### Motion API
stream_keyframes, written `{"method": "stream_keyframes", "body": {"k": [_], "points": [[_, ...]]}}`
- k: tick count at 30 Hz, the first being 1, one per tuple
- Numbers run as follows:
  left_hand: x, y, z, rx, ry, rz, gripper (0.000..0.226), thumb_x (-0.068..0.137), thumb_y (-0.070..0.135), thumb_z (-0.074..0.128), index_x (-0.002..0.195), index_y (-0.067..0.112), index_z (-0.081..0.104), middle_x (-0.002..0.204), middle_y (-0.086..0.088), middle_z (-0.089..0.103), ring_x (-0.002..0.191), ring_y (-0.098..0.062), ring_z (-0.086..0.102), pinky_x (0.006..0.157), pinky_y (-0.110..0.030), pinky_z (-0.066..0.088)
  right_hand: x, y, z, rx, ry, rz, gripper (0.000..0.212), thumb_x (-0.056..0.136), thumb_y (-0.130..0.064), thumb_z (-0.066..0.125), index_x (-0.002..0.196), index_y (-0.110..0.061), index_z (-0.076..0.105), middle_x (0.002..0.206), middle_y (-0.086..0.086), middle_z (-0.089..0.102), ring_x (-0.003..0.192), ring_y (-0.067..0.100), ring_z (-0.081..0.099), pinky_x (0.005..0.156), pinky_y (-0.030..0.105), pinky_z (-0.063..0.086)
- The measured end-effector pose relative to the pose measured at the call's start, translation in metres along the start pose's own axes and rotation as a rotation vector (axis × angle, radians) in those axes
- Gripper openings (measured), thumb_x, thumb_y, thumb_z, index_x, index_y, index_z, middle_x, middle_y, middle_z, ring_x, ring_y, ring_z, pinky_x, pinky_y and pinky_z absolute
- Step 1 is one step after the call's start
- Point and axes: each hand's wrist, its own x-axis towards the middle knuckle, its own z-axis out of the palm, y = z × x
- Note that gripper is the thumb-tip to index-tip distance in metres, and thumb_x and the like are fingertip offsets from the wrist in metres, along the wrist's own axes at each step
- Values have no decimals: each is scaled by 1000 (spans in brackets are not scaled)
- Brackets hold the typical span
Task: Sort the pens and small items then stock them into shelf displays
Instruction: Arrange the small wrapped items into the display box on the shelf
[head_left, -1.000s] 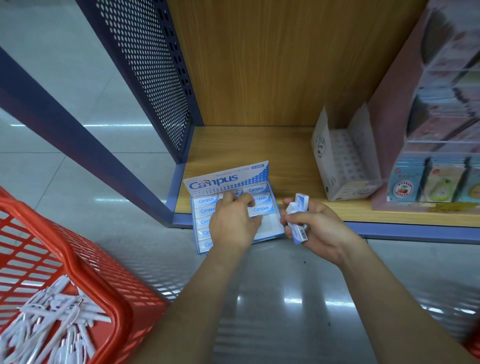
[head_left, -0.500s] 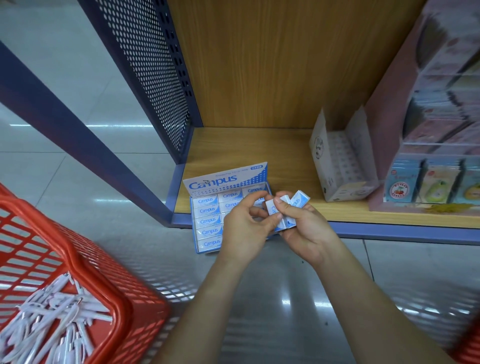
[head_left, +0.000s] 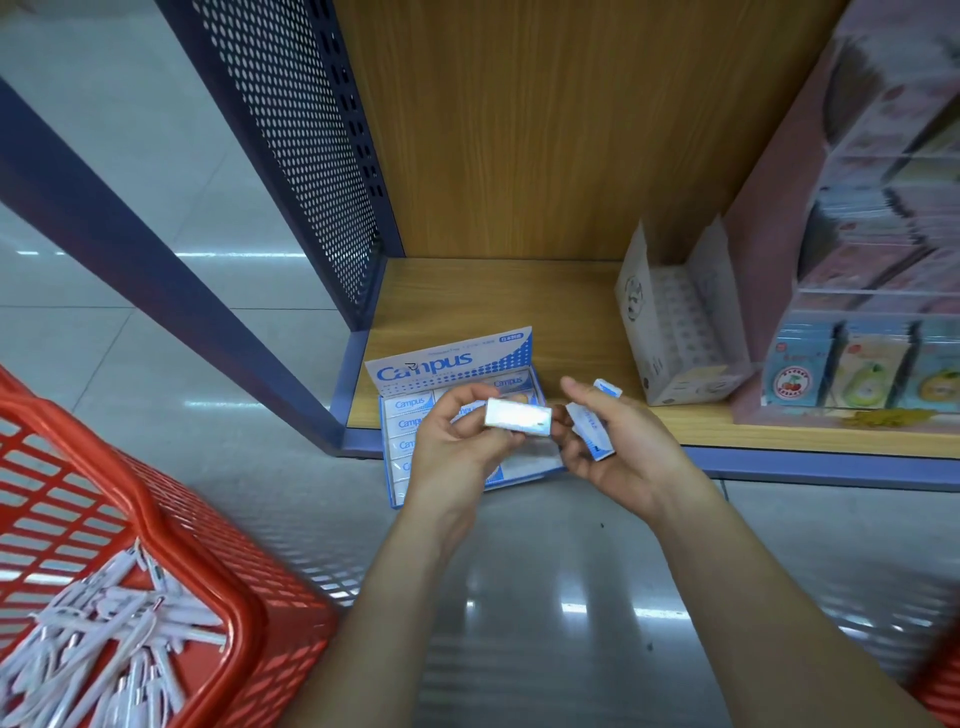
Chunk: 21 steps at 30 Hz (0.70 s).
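A blue and white Campus display box (head_left: 452, 358) sits at the front edge of the wooden shelf (head_left: 519, 312), partly overhanging it, with rows of erasers inside. My left hand (head_left: 457, 447) pinches one white eraser (head_left: 518, 414) above the box. My right hand (head_left: 623, 447) holds a few more blue and white erasers (head_left: 592, 431) just to the right. The hands hide part of the box's right half.
A red plastic basket (head_left: 156, 545) with several white pens (head_left: 104, 639) stands at the lower left. On the shelf stand a white open carton (head_left: 675, 332) and a pink display of small packets (head_left: 857, 260). A blue perforated side panel (head_left: 311, 156) bounds the shelf's left.
My left hand left the box, met my right hand and now holds one eraser taken from it. My right hand has opened slightly and stayed in place.
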Motion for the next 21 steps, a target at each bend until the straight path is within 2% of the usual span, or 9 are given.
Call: {"method": "stream_keyframes", "body": {"k": [3, 6, 10, 14, 16, 18, 20, 21], "points": [[0, -1, -5, 53, -47, 30, 39, 74, -17, 64, 88, 17, 54, 87, -11, 74, 73, -19, 67, 71, -27, 49, -7, 1, 0, -146, -119, 13, 16, 74, -21, 75, 82, -14, 63, 73, 4, 66, 58, 11, 57, 45, 15, 38], [-1, -2, -3, 102, -37, 67, 36, 77, -18, 63, 88, 15, 55, 86, -7, 75, 73, -15, 69, 65, -20, 51, -6, 6, 1, -138, -155, -41, 17, 74, -10, 75, 77, -16, 59, 74, 5, 67, 59, 11, 56, 45, 15, 40], [-1, -2, -5, 126, 0, 94, 31, 75, -13, 68, 88, 14, 63, 82, -1, 71, 76, -13, 67, 70, -23, 53, -3, 6, -1, -153, -117, -92, 17, 81, -4, 71, 77, -15, 60, 70, 3, 65, 58, 10, 56, 49, 16, 44], [-1, -1, -8, 137, 39, -10, 13, 79, -2, 70, 78, 10, 66, 70, -4, 69, 65, -16, 63, 77, -34, 54, 1, 8, -3, -183, -88, -122, 14, 81, -2, 71, 83, -13, 62, 65, 1, 63, 58, 10, 55, 50, 16, 42], [-4, -2, -7, 219, 10, -32, 19, 76, -5, 72, 84, 11, 64, 69, -6, 67, 65, -20, 62, 75, -34, 53, 4, 11, -2, -165, -77, -134, 14, 81, -2, 71, 83, -12, 62, 64, 1, 60, 56, 10, 50, 45, 15, 37], [-7, -4, -5, 310, -78, -48, 40, 74, -8, 72, 102, 19, 62, 73, -4, 68, 69, -19, 64, 74, -31, 53, 7, 15, -1, -208, -72, -148, 16, 80, -3, 73, 83, -12, 60, 64, 2, 55, 53, 10, 44, 41, 15, 30], [-8, -7, -2, 432, -128, -24, 57, 73, -5, 70, 117, 30, 60, 81, 0, 69, 74, -15, 66, 74, -25, 53, 8, 20, 0, -288, -79, -139, 16, 79, -10, 75, 82, -13, 59, 65, 3, 54, 51, 9, 41, 40, 16, 26], [-8, -8, -1, 501, -106, 14, 58, 73, -3, 68, 118, 33, 61, 82, 2, 68, 72, -13, 65, 71, -23, 52, 8, 21, 1, -322, -79, -128, 16, 79, -17, 76, 84, -13, 60, 67, 3, 55, 52, 8, 40, 41, 17, 25]]}}
